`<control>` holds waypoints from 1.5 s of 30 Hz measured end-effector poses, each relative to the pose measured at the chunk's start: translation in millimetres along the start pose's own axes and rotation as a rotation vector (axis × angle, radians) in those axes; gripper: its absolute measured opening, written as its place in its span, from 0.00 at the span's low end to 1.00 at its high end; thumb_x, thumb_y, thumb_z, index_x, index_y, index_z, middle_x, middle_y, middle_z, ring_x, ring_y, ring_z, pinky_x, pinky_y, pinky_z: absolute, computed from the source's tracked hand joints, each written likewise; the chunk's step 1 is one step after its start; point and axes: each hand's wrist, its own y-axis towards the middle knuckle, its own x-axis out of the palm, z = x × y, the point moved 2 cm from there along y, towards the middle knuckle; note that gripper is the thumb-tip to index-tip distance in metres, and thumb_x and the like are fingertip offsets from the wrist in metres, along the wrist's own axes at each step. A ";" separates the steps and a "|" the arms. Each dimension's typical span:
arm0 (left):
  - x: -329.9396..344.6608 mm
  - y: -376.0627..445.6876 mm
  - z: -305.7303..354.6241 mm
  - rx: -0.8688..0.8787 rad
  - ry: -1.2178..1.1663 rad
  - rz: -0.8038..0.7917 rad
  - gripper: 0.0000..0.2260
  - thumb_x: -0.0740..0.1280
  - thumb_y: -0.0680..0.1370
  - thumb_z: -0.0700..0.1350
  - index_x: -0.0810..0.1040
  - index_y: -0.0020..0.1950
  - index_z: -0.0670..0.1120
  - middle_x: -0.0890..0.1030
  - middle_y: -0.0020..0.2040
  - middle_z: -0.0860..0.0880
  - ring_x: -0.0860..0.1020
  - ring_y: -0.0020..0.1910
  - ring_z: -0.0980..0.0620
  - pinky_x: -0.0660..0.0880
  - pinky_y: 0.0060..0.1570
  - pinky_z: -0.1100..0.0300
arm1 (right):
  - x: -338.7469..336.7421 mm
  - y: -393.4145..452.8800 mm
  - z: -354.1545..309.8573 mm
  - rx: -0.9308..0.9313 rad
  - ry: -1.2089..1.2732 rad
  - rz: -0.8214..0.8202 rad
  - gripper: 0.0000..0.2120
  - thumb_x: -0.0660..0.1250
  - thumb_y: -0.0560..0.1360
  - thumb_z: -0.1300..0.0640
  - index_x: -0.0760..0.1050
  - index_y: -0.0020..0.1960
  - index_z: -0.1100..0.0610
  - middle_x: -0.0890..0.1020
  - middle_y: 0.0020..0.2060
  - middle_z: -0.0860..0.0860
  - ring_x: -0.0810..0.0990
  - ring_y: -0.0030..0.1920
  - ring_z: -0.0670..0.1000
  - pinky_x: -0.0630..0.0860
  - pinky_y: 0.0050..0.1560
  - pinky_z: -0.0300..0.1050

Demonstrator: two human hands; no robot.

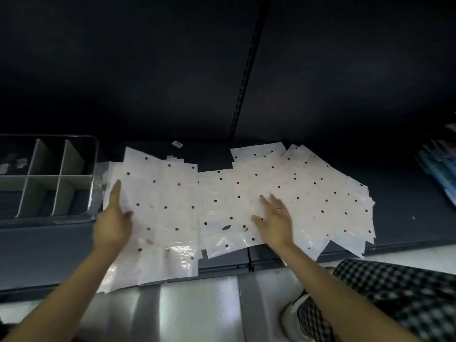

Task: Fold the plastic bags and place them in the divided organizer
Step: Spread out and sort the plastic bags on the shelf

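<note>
Bags [234, 193] sprawl overlapped across the dark shelf, unfolded. Left hand [112, 223] and right hand [276, 218] press flat, fingers straight, gripping nothing, likely smoothing. Organizer [47, 178] waits left.

arms [74, 287]: bare | trousers [394, 299]: black-white check | shoe [293, 314]: white

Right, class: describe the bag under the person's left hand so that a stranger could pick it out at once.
Start at the grey divided organizer at the left end of the dark shelf. Just to its right lies a white plastic bag with dark dots, and the left hand rests on its left edge. Unlike the fanned-out pile of bags further right, it lies apart, straight, overhanging the shelf's front edge.
</note>
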 end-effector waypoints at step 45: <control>6.2 -12.4 -40.5 0.064 0.336 0.093 0.33 0.72 0.72 0.42 0.63 0.74 0.52 0.68 0.61 0.30 0.69 0.54 0.29 0.69 0.50 0.35 | -21.2 -1.5 90.6 0.185 0.049 0.186 0.13 0.64 0.78 0.52 0.79 0.59 0.55 0.76 0.64 0.52 0.71 0.63 0.57 0.72 0.56 0.47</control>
